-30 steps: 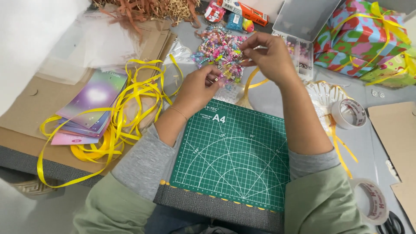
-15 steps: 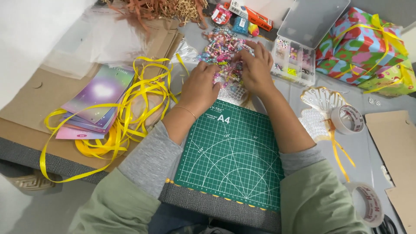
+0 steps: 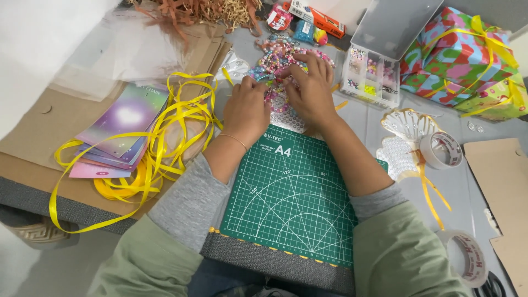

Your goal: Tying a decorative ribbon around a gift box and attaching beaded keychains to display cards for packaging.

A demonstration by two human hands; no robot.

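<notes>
Green cutting mat (image 3: 291, 203) unmoved; both hands (image 3: 247, 110) now press beads (image 3: 275, 60).

Grey sleeves under a green vest, thin bracelet (image 3: 234, 140) on left wrist

I see both hands down on a heap of bead bracelets (image 3: 278, 60) just past the cutting mat (image 3: 294, 203). My left hand (image 3: 246, 110) lies knuckles up at the heap's 7 o'clock edge; my right hand (image 3: 309, 91) spreads its fingers over the beads, the two nearly touching. A bead box (image 3: 369, 74) with its lid up sits at 3 o'clock of the heap, yellow ribbon (image 3: 159, 137) loops at 8 o'clock over cards (image 3: 118, 129), tape (image 3: 440, 149) at 4 o'clock.
</notes>
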